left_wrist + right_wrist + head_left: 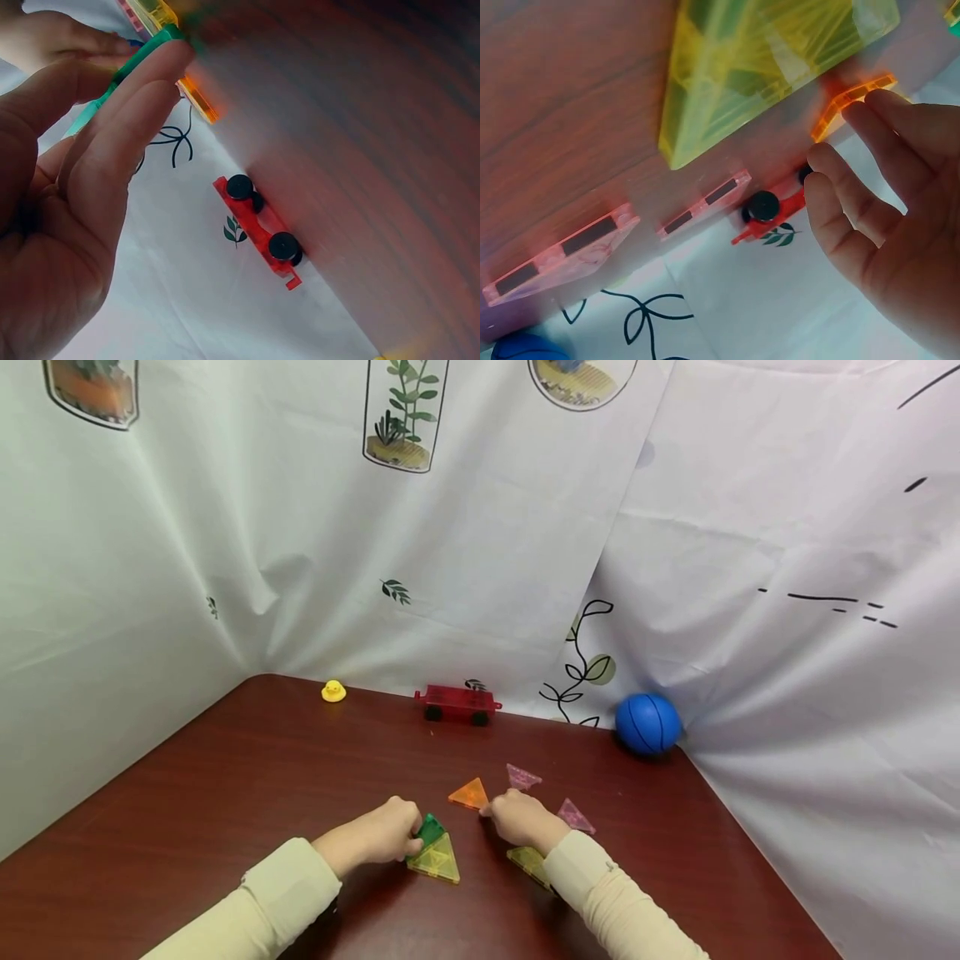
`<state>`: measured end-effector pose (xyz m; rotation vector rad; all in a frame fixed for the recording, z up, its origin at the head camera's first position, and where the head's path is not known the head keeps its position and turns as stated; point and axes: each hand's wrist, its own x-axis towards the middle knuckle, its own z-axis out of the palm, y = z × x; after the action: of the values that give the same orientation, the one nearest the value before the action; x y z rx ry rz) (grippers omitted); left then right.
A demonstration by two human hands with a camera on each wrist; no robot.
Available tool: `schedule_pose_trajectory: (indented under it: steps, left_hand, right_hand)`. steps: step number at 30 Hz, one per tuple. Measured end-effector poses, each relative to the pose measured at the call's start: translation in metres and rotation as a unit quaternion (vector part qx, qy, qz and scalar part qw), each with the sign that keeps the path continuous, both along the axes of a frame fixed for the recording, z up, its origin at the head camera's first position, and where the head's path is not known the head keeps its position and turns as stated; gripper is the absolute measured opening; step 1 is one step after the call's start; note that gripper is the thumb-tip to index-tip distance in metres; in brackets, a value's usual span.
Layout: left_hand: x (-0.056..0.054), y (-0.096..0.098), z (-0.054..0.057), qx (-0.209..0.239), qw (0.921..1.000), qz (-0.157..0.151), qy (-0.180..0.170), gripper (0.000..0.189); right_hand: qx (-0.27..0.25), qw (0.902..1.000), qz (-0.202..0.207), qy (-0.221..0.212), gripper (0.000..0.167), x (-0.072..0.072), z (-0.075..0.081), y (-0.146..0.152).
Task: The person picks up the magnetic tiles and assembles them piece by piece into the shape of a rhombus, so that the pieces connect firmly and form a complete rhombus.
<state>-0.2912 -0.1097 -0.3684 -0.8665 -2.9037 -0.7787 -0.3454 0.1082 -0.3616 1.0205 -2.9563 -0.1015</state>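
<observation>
My left hand point(384, 832) pinches a green triangular magnetic tile point(430, 830) between thumb and fingers. In the left wrist view the green tile point(146, 54) shows tilted between the fingers. A yellow triangular tile point(437, 860) lies against its near edge in the head view. At the lower right corner of a flat orange triangular tile point(469, 794) is my right hand point(517, 818). Its fingers look loosely bent in the right wrist view, with fingertips at the orange tile's point(847, 101) edge. Another yellow tile point(528, 862) lies partly hidden under the right wrist.
Two pink triangular tiles point(522, 777) lie beyond and right of the right hand. Along the table's back edge stand a yellow rubber duck point(333, 692) and a red wheeled toy car base point(457, 702). A blue ball point(648, 724) sits at the back right corner, beside the curtain point(480, 552).
</observation>
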Motion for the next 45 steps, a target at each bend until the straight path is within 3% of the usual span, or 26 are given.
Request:
schedule_pose_trajectory:
  steps: [13, 20, 26, 29, 32, 39, 45]
  left_hand:
    - [0.001, 0.0, 0.0, 0.004, 0.9999, 0.005, -0.01, 0.044]
    - [0.002, 0.0, 0.002, 0.004, 0.9998, 0.008, -0.017, 0.045]
    - [0.002, 0.001, 0.003, 0.004, 0.9998, 0.009, -0.02, 0.045]
    - [0.002, 0.001, 0.003, 0.004, 0.9999, 0.007, -0.014, 0.044]
    - [0.002, 0.0, 0.002, 0.003, 0.9999, 0.007, -0.007, 0.044]
    - [0.002, 0.0, 0.001, 0.005, 1.0, 0.001, -0.004, 0.045]
    - [0.002, 0.0, 0.002, 0.003, 0.9999, 0.004, -0.01, 0.045]
  right_hand:
    - [0.007, 0.9995, 0.03, -0.011, 0.025, 0.024, 0.006, 0.012]
    - [0.012, 0.9988, 0.047, -0.004, 0.02, 0.025, 0.007, 0.015]
    - [-0.04, 0.9975, 0.056, 0.018, 0.012, 0.017, 0.003, 0.013]
    - [-0.059, 0.9966, 0.031, 0.048, 0.007, 0.008, -0.001, 0.008]
    - [-0.069, 0.9962, -0.014, 0.051, 0.017, -0.001, -0.004, 0.003]
    - [-0.103, 0.9886, -0.094, -0.057, 0.039, -0.02, -0.008, -0.005]
    - [-0.126, 0.982, -0.104, -0.095, 0.041, -0.026, -0.009, -0.008]
